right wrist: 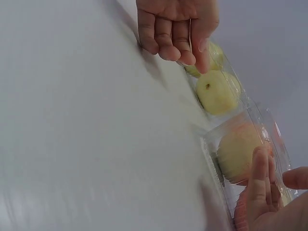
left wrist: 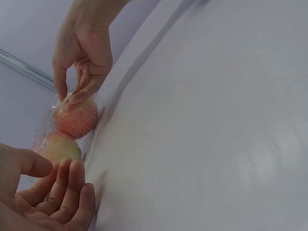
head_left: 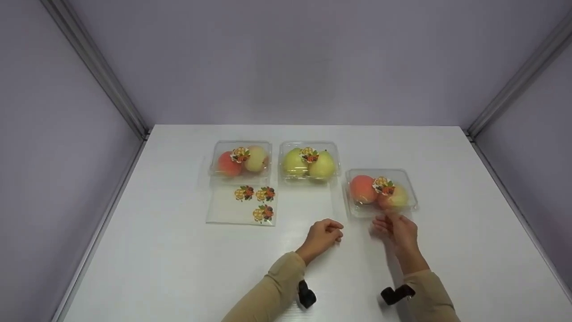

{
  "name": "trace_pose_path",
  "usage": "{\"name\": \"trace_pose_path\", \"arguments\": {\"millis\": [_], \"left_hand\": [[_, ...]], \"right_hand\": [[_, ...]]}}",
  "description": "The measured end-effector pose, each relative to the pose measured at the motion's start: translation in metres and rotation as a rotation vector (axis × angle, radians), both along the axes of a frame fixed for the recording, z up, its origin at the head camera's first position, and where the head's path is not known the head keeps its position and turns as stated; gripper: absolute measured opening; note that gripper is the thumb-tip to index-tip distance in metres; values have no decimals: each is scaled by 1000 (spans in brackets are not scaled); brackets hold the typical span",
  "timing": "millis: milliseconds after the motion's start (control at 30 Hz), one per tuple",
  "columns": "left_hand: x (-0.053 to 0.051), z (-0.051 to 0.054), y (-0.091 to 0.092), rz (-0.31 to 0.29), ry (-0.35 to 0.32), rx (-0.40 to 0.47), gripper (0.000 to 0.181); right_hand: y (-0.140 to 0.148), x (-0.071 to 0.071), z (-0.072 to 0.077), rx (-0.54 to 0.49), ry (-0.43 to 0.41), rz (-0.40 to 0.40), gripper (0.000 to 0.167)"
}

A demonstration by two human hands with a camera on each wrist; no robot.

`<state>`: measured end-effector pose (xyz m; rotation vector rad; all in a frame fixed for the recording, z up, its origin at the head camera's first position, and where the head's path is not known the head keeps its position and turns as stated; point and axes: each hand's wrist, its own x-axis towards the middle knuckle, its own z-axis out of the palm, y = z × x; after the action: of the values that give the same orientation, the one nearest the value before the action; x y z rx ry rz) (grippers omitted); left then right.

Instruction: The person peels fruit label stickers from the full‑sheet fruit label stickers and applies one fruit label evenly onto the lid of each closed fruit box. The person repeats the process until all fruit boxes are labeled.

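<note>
My right hand is at the front edge of the rightmost clear plastic box, its fingertips at the lid. In the right wrist view the fingers look fairly straight and the thumb stands apart. Inside the box lie a red-orange fruit and a yellowish, red-tinged fruit; a round fruit-print sticker is on the lid. To the left of that box, my left hand hovers over or rests on the table, fingers loosely curled, holding nothing.
A second clear box holds two yellow-green pears. A third box holds a red and a pale fruit. Both lids carry stickers. A sheet with three fruit stickers lies before the third box. Walls enclose the white table.
</note>
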<state>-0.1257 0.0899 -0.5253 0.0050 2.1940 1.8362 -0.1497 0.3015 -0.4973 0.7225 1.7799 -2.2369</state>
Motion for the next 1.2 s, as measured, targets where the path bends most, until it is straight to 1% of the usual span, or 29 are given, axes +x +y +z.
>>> {"name": "trace_pose_path", "arguments": {"millis": [67,233,300,400,667,933,1000,1067,1167,1200], "left_hand": [[4,-1,-2,-2,-2,6,18],[12,-2,-8,1,23,12,19],[14,-1,-10,3,41,18,19],[18,0,-14,6,44,38,20],[26,-1,-21,9,2,87,20],[30,0,-25,20,-6,101,21],[34,9,-27,21,-10,105,21],[35,9,-27,22,-15,114,22],[36,8,-28,28,-28,120,22],[35,4,-28,31,-30,124,22]], "right_hand": [[-1,0,0,-4,0,-1,19],[-3,-1,1,-15,4,5,20],[-3,-2,1,-17,-2,4,19],[-3,-5,2,-17,-6,4,19],[-1,-17,5,-11,-19,19,19],[1,-28,9,-30,-53,0,24],[1,-30,9,-27,-52,5,27],[0,-32,9,-17,-46,8,29],[-1,-34,9,-14,-41,8,24],[-2,-35,8,-15,-37,8,22]]}}
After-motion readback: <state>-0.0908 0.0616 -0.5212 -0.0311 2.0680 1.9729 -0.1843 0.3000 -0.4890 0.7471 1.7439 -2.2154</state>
